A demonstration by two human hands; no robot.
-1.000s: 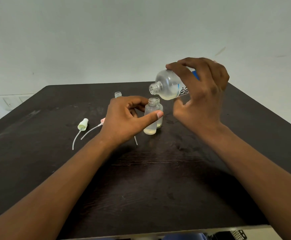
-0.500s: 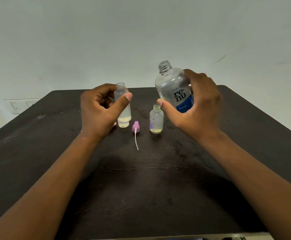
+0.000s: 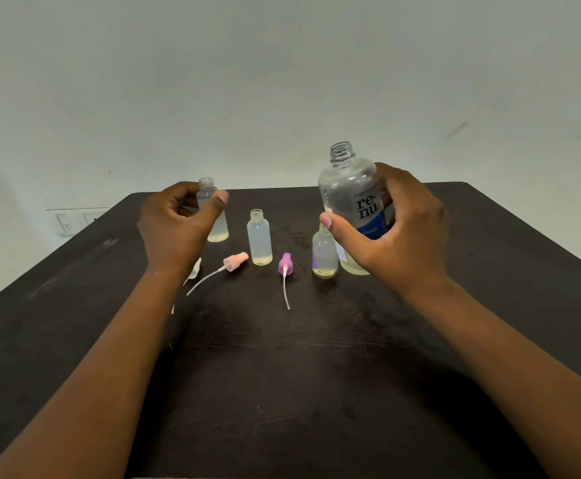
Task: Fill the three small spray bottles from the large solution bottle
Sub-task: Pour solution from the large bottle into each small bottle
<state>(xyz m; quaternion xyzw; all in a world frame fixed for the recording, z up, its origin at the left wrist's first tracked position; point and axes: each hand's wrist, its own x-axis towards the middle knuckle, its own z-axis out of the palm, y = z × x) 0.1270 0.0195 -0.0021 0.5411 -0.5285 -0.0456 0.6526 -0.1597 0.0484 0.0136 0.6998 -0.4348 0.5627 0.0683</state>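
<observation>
The fingers of the left hand are curled round the left small bottle, thumb across its front, holding it upright at the far left of the row; the fingers of the right hand are clamped round the large solution bottle, thumb on the blue label, the bottle upright and uncapped, its base at or just above the table. The middle small bottle stands free between the hands; the right small bottle stands just beside the large bottle, partly behind the right thumb. Each small bottle shows only a shallow yellowish layer at its bottom, so filling looks barely begun; the step in hand seems to be a pause between pours, with the left bottle presented as the likely next target. The next move would call for tipping the large bottle's mouth over the narrow neck and steadying the small bottle against spills. A pink spray cap and a purple spray cap lie on the table with their tubes trailing toward the person; a third, pale cap is mostly hidden behind the left wrist. The table is dark, scuffed wood; behind it, a plain pale wall with a switch plate at left.
</observation>
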